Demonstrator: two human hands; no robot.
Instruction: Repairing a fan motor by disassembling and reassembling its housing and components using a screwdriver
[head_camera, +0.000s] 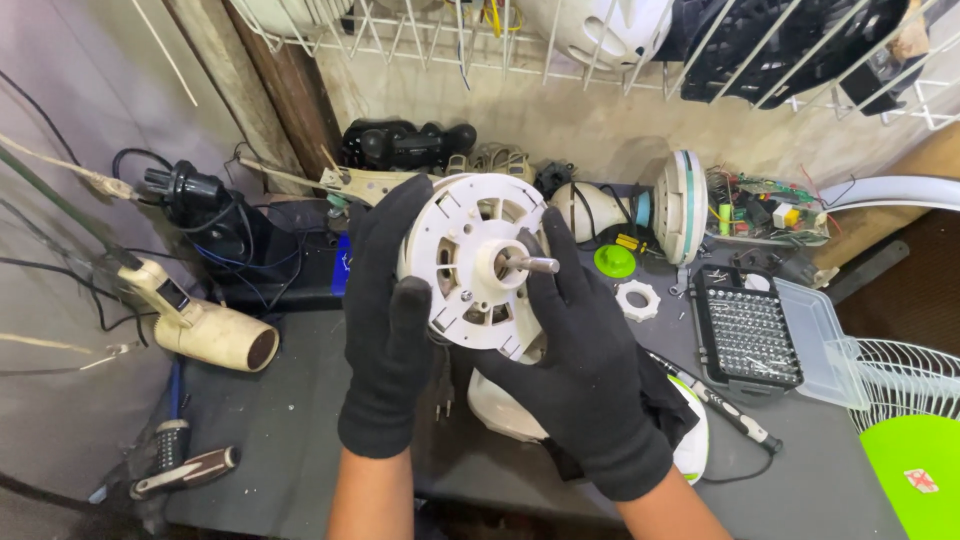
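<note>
A white fan motor housing (470, 235), round with slots and a metal shaft (535, 265) sticking out of its centre, is held up over the bench between both black-gloved hands. My left hand (385, 320) grips its left rim, fingers curled over the top. My right hand (580, 360) holds the right and lower side, with the thumb near the shaft. Below the hands lies a white fan body (505, 410), partly hidden.
A cream heat gun (205, 330) and a black-handled tool (185, 470) lie left. Right of the hands are a white plastic nut (637, 299), a green cap (614, 261), a screwdriver bit case (748, 335), a driver (715, 402), a circuit board (765, 205) and a fan grille (900, 380).
</note>
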